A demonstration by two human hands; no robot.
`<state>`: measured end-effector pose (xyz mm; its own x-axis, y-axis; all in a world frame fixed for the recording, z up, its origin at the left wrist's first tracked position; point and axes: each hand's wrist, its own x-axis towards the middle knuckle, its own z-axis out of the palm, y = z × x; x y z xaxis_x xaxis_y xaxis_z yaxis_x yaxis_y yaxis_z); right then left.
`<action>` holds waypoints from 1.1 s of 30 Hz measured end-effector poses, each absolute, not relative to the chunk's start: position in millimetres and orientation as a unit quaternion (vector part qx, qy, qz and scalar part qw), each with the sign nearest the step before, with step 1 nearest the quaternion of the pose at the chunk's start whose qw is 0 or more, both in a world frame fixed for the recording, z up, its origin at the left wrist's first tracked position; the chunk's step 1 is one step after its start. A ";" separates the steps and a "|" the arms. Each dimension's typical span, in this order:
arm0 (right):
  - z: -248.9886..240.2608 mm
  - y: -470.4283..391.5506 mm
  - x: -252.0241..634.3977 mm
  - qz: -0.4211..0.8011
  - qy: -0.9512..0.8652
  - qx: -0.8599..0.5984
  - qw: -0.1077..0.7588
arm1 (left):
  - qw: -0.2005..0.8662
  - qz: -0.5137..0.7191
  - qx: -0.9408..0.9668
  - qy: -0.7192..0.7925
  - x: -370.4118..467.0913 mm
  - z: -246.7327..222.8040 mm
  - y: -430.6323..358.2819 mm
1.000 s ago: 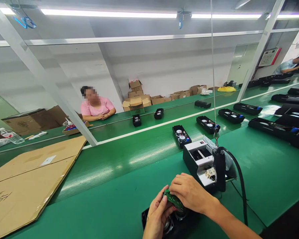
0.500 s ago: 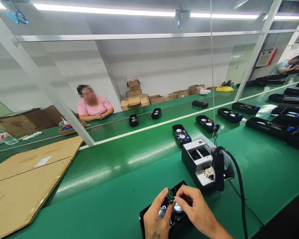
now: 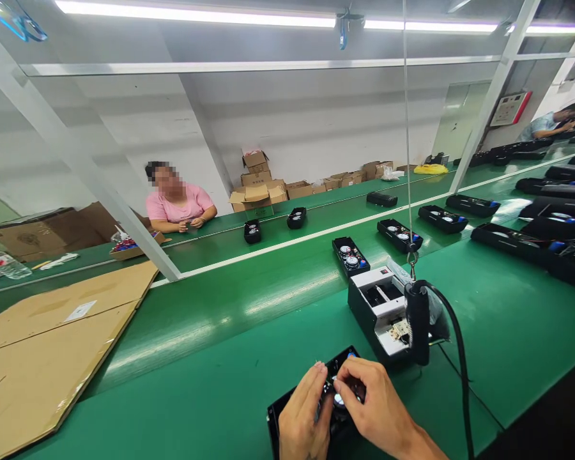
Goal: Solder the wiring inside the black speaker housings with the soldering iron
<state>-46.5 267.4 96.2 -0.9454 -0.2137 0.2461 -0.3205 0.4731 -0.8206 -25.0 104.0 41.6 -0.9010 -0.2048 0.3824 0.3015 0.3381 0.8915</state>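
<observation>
A black speaker housing (image 3: 274,421) with round silver drivers lies on the green bench at the bottom centre, partly covered by my hands. Over its left part is my left hand (image 3: 305,409), its thumb and fingers closed around a small green circuit board, now mostly hidden. From the right, my right hand (image 3: 376,404) pinches at the board's edge with thumb and forefinger; what lies between those fingertips is too small to name. Just beyond my right hand stands a grey and black box-shaped device (image 3: 364,310), with a black-handled tool (image 3: 418,322) hanging on a wire beside it.
Flat cardboard (image 3: 71,332) covers the left side. More black housings (image 3: 351,257) sit along the green line and at the right. A person in pink (image 3: 181,203) sits across the line. Cartons (image 3: 259,191) stand behind. A black cable (image 3: 460,345) curves down at right.
My left fingers have straightened and tilted over the board, hiding most of it. My right hand stays nearly in place. Two housings across the line have shifted slightly left in view.
</observation>
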 end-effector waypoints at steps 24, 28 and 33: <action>92.7 273.6 -54.8 0.488 -0.846 0.201 0.079 | -0.072 -0.842 0.150 -0.513 -48.9 64.3 100.6; 93.0 276.2 -58.3 0.397 -0.865 0.272 0.144 | -0.086 -0.859 0.150 -0.482 -47.6 61.8 101.0; 89.8 275.0 -65.4 0.325 -0.870 0.299 0.220 | -0.108 -0.864 0.140 -0.471 -47.3 63.9 99.9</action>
<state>-65.4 275.0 89.8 -0.7241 -0.3766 0.5778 -0.6633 0.6097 -0.4339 -47.3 99.9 63.9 -0.9374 0.0555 -0.3437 -0.3188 -0.5334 0.7835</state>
